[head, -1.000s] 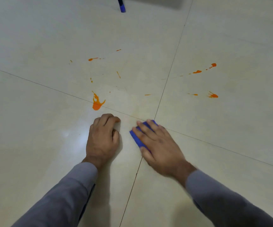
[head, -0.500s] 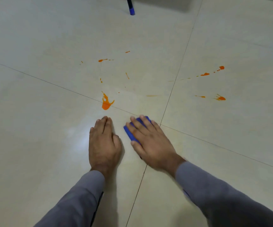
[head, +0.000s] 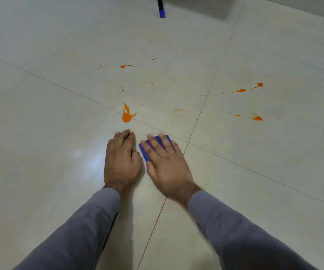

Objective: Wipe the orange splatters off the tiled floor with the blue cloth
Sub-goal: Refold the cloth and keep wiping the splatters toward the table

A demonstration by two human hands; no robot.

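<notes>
Head view: right hand (head: 167, 168), fingers straight, presses folded blue cloth (head: 147, 151) on glossy tiled floor (head: 40, 133); left hand (head: 121, 162) flat.

Left hand (head: 121, 162) and right hand (head: 166, 168) flat, side by side, palms down.

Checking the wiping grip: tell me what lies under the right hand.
Under the right hand lies the blue cloth, flat on the tiled floor; its edges show past the straight fingers. The palm hides the rest.
</notes>
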